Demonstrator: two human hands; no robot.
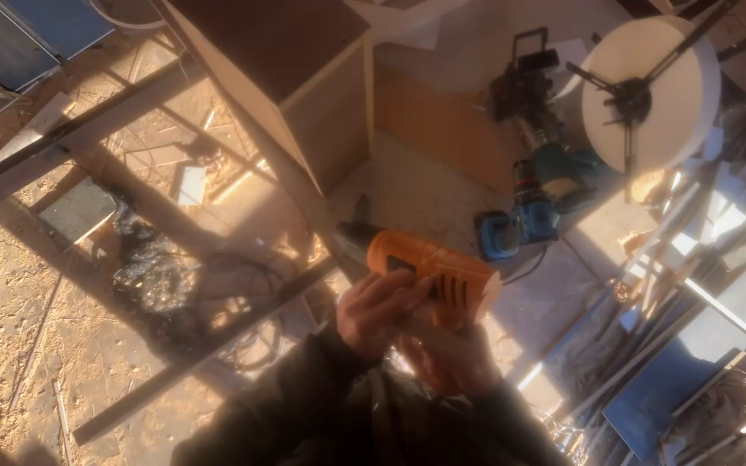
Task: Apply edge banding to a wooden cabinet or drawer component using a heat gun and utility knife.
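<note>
Left hand (379, 311) and right hand (452, 355) are both gripping the orange drill (425, 272), fingers pressed around it; blue drill (520, 226) is lying nearby.

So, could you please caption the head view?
Both hands, left hand and right hand, grip an orange power drill above a sawdust-strewn workbench.

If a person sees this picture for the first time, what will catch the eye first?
Most likely the bright orange power drill at the centre, gripped by the left hand on its body and the right hand under it. Next comes the large white roll at the upper right, with a blue cordless drill lying below it.
</note>
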